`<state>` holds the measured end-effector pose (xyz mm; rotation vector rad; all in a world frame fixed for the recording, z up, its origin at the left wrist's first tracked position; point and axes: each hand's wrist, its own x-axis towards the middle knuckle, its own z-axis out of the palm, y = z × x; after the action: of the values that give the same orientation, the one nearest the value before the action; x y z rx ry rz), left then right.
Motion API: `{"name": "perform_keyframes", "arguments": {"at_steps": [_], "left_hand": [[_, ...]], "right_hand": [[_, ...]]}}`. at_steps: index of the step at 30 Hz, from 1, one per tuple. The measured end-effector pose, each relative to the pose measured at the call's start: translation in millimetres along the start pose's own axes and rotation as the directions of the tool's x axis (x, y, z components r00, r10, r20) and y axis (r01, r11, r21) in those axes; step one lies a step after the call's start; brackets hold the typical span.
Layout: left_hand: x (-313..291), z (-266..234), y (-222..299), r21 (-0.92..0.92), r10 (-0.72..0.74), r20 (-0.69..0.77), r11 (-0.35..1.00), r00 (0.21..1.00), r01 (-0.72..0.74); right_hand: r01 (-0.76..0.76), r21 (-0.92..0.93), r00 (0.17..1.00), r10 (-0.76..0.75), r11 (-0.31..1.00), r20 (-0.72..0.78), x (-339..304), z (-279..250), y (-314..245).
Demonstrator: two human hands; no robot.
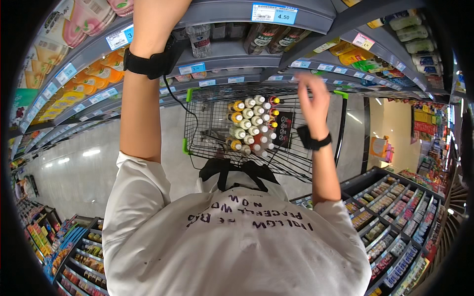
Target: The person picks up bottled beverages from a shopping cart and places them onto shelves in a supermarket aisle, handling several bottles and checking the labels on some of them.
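My left arm reaches up to the shelf at the top edge, and my left hand [160, 15] is cut off there, its fingers out of sight. My right hand [314, 98] hovers over the right part of the shopping cart [306, 143], slightly blurred; its fingers look loosely apart, and nothing shows in it. Inside the wire cart, several bottles [254, 121] stand upright in close rows, with white, orange and yellow caps. A dark panel [283, 129] lies beside them. Both wrists wear black straps.
Ahead, the grey shelf [227, 61] holds clear bottles [200, 39] and dark bottles [259, 38] behind price tags. Orange packs [101, 71] fill the left shelves. A dark cable [180, 101] hangs from my left wrist. Behind me on the right is a rack of small goods [385, 222].
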<state>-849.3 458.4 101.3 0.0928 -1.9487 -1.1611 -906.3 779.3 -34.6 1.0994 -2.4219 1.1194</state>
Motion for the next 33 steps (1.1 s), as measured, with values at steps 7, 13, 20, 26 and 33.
{"name": "perform_keyframes", "arguments": {"at_steps": [7, 13, 20, 26, 33], "left_hand": [[0, -2, -17, 0.115, -0.012, -0.070, 0.993, 0.998, 0.020], [1, 2, -5, 0.065, -0.091, -0.073, 0.993, 0.993, 0.096], [-39, -1, 42, 0.607, 0.338, -0.204, 0.780, 0.919, -0.152], [-135, 36, 44, 0.508, 0.183, -0.389, 0.860, 0.903, 0.045], [-252, 108, -50, 0.452, -0.307, -0.001, 0.849, 0.952, 0.274]], "right_hand": [[-0.503, -0.647, 0.739, 0.674, 0.573, 0.022, -233, -79, 126], [-0.689, -0.723, 0.118, 0.974, -0.062, -0.195, -353, -123, 196], [-0.762, -0.594, 0.435, 0.884, 0.259, -0.172, -376, -130, 246], [-0.743, -0.516, 0.525, 0.849, 0.427, -0.054, -404, -137, 264], [-0.666, -0.444, 0.677, 0.736, 0.600, -0.021, -380, -148, 292]]}}
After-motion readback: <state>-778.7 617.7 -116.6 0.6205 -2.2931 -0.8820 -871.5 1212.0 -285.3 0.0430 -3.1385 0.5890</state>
